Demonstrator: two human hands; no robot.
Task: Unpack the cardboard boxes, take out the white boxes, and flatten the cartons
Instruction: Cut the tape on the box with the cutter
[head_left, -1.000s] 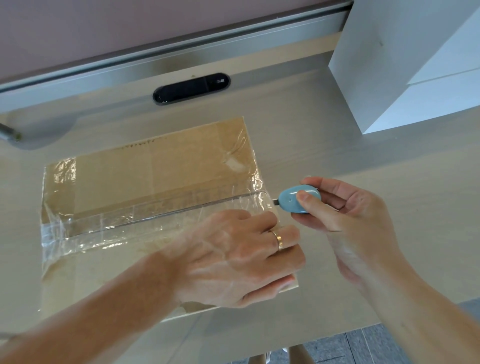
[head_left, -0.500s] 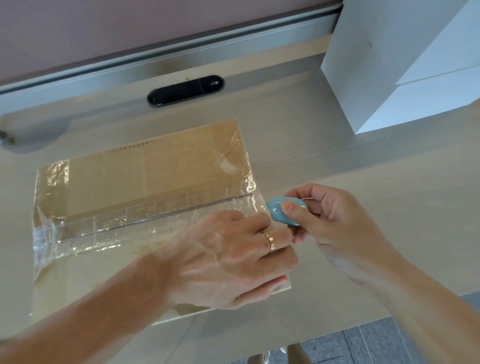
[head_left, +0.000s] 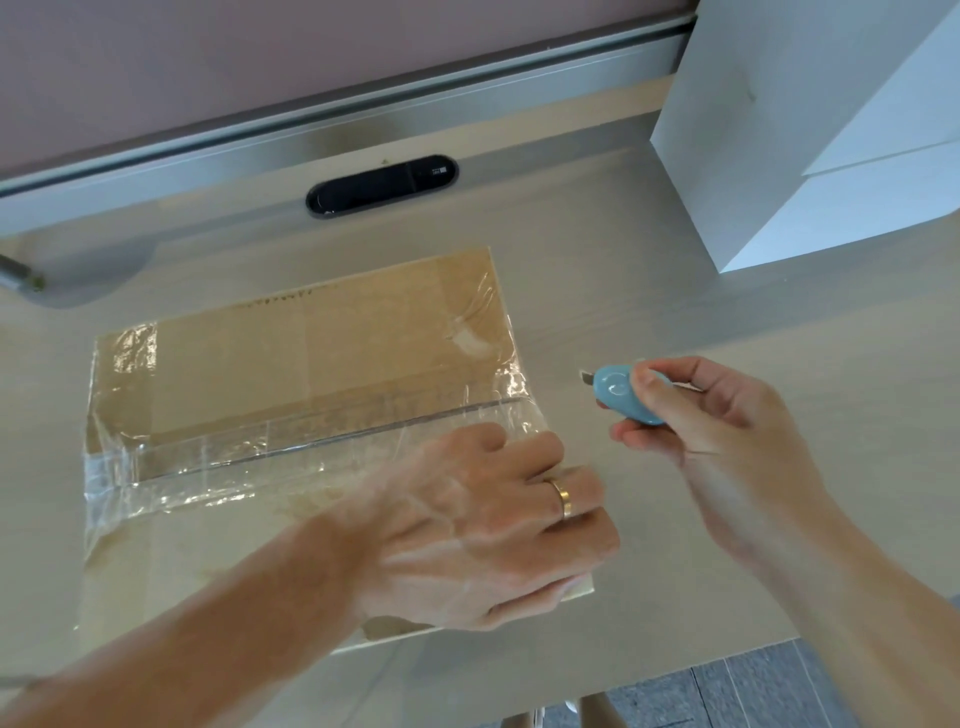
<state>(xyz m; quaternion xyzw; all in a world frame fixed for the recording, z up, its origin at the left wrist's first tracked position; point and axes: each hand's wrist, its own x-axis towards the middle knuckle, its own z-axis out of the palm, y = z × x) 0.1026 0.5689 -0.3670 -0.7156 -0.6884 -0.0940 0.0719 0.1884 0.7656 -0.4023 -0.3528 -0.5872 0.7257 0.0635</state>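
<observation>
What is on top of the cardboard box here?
On the cardboard box: clear tape along the seam and the left hand holding its near right corner. Anything inside is hidden.

One view only: cam on my head, close above the taped carton (head_left: 291, 384), facing forward and steeply down; metal rail (head_left: 363, 130) beyond the carton.
</observation>
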